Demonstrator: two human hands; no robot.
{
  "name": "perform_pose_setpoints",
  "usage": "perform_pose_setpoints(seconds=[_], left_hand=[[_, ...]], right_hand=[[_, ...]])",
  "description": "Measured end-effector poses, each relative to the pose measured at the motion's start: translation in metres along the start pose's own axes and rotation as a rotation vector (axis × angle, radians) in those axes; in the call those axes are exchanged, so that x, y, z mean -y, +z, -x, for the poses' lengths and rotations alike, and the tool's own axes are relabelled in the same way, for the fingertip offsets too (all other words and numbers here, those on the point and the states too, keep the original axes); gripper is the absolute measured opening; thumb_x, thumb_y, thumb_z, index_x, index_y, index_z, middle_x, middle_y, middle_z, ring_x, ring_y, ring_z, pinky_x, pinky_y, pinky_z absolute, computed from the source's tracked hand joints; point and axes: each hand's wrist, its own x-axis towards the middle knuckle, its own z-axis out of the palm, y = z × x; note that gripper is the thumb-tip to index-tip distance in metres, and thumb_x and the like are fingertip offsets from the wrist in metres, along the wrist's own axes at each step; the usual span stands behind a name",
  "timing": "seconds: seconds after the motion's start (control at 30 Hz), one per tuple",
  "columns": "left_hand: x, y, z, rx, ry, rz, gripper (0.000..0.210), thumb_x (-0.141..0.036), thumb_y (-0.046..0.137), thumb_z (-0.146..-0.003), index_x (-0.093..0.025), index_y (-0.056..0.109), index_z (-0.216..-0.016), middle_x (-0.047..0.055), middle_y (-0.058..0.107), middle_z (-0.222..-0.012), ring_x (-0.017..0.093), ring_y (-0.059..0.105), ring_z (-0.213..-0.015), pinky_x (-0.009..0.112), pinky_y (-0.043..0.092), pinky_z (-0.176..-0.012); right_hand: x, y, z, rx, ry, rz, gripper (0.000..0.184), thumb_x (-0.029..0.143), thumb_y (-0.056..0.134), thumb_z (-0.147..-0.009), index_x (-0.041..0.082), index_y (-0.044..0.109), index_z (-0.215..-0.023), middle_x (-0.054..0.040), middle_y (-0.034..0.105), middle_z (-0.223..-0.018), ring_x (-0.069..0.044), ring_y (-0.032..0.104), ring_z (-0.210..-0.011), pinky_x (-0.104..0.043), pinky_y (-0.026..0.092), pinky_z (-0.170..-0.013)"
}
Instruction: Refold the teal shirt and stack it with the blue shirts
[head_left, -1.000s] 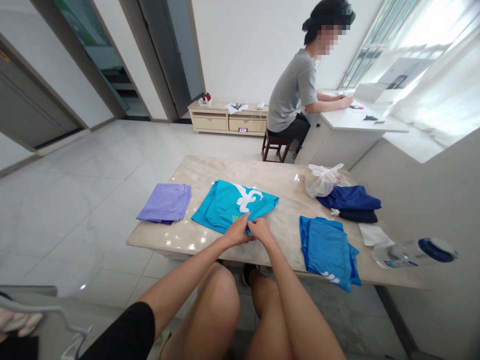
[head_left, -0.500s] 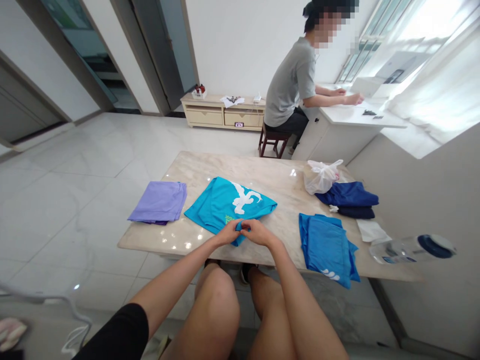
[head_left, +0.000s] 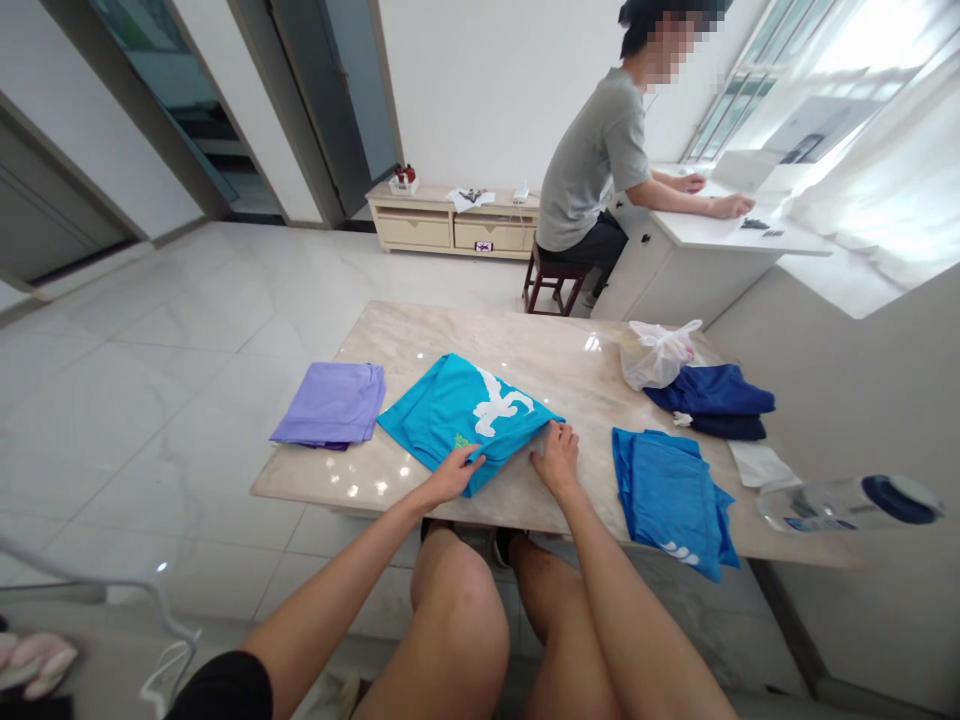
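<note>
A teal T-shirt (head_left: 435, 410) with a white print lies folded into a rough diamond on the table. My left hand (head_left: 452, 474) is closed at its near edge, thumb and forefinger on the cloth beside a small green print. At the shirt's right corner, my right hand (head_left: 556, 460) has its fingertips on the fabric, gripping the tip; part of the grip is hidden. To the left rests a folded purple garment (head_left: 330, 402). A folded blue garment (head_left: 667, 495) with a white mark lies to the right, hanging slightly over the near edge.
The marble-topped table (head_left: 405, 325) also holds a white plastic bag (head_left: 656, 355), folded dark blue clothing (head_left: 712, 395), white paper (head_left: 761, 464) and a clear bottle (head_left: 832, 502) lying at the right. Beyond, a person in a grey shirt (head_left: 589, 165) sits at a white counter (head_left: 705, 228).
My hands, previously together at the shirt's near edge, are now apart. The right has moved right and away to the corner; the left has shifted slightly nearer. The view has shifted slightly.
</note>
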Motion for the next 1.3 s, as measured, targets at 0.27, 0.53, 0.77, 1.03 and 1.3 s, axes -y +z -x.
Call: perform_pose_setpoints(seconds=[0.27, 0.53, 0.77, 1.03, 1.3], left_hand=[[-0.023, -0.021, 0.07, 0.185, 0.061, -0.125, 0.037, -0.047, 0.053, -0.105, -0.019, 0.078, -0.107, 0.007, 0.083, -0.114, 0.027, 0.072, -0.103, 0.036, 0.056, -0.099], [-0.015, -0.035, 0.103, 0.128, 0.023, -0.182, 0.032, -0.037, 0.053, -0.102, -0.019, 0.079, -0.108, 0.007, 0.082, -0.111, 0.026, 0.071, -0.101, 0.038, 0.057, -0.099], [0.003, -0.057, 0.118, -0.023, -0.084, -0.191, 0.039, -0.046, 0.058, -0.1, -0.021, 0.081, -0.119, 0.008, 0.082, -0.127, 0.03, 0.071, -0.12, 0.043, 0.054, -0.113], [0.001, -0.081, 0.132, -0.044, -0.08, -0.09, 0.054, -0.063, 0.06, -0.097, -0.02, 0.081, -0.121, 0.009, 0.081, -0.133, 0.033, 0.071, -0.124, 0.046, 0.054, -0.114], [0.012, -0.079, 0.144, -0.047, -0.114, -0.034, 0.059, -0.069, 0.063, -0.096, -0.02, 0.083, -0.123, 0.011, 0.08, -0.133, 0.036, 0.071, -0.125, 0.05, 0.051, -0.118]], right_hand=[[-0.011, -0.001, 0.0, -0.108, 0.039, 0.048, 0.075, 0.005, 0.052, -0.083, 0.021, 0.057, -0.157, -0.02, 0.046, -0.156, -0.039, 0.046, -0.132, -0.05, 0.041, -0.11], [-0.026, -0.025, -0.006, 0.213, -0.15, -0.053, 0.044, 0.004, 0.065, -0.077, 0.022, 0.084, -0.113, -0.0127, 0.072, -0.134, -0.035, 0.056, -0.129, -0.046, 0.041, -0.112], [-0.022, -0.052, -0.001, 0.356, -0.312, -0.217, 0.027, 0.03, 0.086, -0.076, 0.024, 0.084, -0.102, -0.008, 0.081, -0.118, -0.032, 0.072, -0.115, -0.043, 0.051, -0.111], [0.005, -0.057, -0.002, 0.482, -0.352, -0.464, 0.034, 0.044, 0.065, -0.096, 0.023, 0.085, -0.113, -0.0069, 0.083, -0.122, -0.033, 0.075, -0.115, -0.045, 0.055, -0.106], [0.013, -0.044, -0.006, 0.526, -0.359, -0.492, 0.038, 0.039, 0.053, -0.104, 0.021, 0.083, -0.117, -0.0086, 0.082, -0.124, -0.033, 0.075, -0.116, -0.046, 0.056, -0.108]])
